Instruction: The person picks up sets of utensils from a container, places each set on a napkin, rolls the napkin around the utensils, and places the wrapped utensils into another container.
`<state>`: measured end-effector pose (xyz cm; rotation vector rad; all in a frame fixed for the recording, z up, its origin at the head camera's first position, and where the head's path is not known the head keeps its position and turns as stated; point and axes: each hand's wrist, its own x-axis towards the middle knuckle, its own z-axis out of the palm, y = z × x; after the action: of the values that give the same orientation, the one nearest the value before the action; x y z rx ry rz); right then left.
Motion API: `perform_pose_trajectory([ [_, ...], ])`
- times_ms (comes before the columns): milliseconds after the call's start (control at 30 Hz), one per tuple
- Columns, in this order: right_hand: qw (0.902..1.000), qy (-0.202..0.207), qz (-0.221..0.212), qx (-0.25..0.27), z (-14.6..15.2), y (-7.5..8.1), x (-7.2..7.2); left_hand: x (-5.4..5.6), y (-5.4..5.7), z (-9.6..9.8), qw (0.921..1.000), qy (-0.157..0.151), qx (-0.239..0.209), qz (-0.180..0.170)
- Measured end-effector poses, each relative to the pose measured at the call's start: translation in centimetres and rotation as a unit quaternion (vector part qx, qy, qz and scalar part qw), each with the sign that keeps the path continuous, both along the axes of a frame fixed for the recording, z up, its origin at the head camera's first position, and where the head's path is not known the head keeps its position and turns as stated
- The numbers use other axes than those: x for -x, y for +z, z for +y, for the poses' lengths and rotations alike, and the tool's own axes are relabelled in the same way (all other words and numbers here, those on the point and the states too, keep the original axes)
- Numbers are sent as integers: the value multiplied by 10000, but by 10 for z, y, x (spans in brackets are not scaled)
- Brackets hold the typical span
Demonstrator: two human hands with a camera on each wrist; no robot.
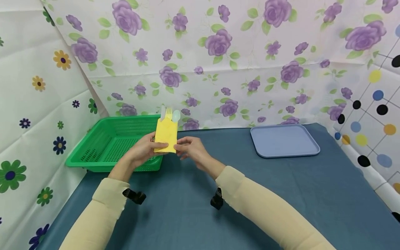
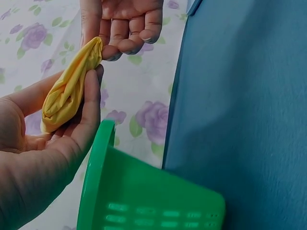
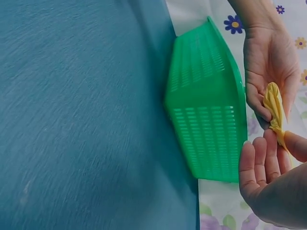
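A folded yellow napkin (image 1: pixel 166 133) is held up between both hands, with a knife (image 1: pixel 163 113), a yellow fork (image 1: pixel 169 113) and a pale green spoon (image 1: pixel 176 116) poking out of its top. My left hand (image 1: pixel 144 148) grips the napkin from the left, thumb across its front. At the lower right corner, my right hand (image 1: pixel 192 150) pinches it between thumb and fingers. In the left wrist view the napkin's folded bottom (image 2: pixel 72 93) shows, and the right wrist view has the same folds (image 3: pixel 273 105) between both hands.
A green slotted basket (image 1: pixel 93 159) stands at the left on the blue table (image 1: pixel 193 215), partly behind the left hand. A grey-blue tray (image 1: pixel 285 140) lies at the back right. Flowered cloth (image 1: pixel 200 86) hangs along the back.
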<state>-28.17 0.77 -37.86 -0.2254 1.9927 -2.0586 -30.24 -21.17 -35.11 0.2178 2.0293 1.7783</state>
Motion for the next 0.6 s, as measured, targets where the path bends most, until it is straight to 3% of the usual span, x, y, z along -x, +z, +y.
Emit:
perform_pose_trajectory([
  [267,9999,-12,-6,163,-17,0,0,-1,1,-17,9999,-3,118,52],
  [600,9996,-66,-41,261,-26,0,4,3,3,-25,9996,-26,238,122],
])
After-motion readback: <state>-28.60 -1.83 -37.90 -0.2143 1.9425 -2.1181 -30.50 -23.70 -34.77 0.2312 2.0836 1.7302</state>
